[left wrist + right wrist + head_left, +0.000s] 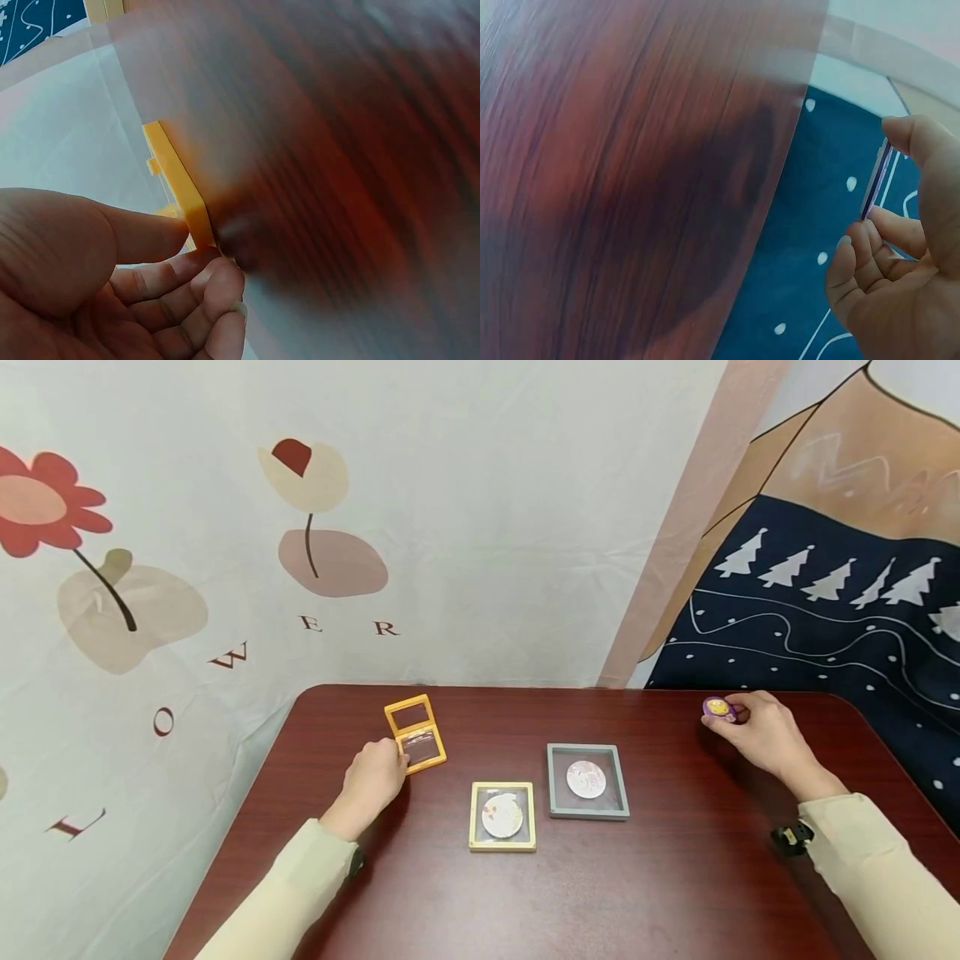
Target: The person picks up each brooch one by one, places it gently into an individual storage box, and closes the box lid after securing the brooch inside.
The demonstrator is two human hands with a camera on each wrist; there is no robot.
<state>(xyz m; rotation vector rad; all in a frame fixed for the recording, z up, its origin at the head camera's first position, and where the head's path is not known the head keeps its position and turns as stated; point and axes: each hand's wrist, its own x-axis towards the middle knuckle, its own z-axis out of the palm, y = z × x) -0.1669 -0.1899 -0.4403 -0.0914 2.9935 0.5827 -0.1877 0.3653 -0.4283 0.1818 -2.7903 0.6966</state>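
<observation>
My left hand pinches the near left corner of an open orange-yellow hinged display case, whose two halves have clear windows. In the left wrist view, the thumb and curled fingers close on the edge of the case. At the far right, my right hand pinches a small round purple badge with a yellow picture on it, above the table. The right wrist view shows the badge edge-on between thumb and fingers, thin and flat.
Between the hands, a pale yellow square case holds a round white badge. Beside it, a larger grey-green square case holds a round pinkish badge. A printed cloth hangs behind the dark red table.
</observation>
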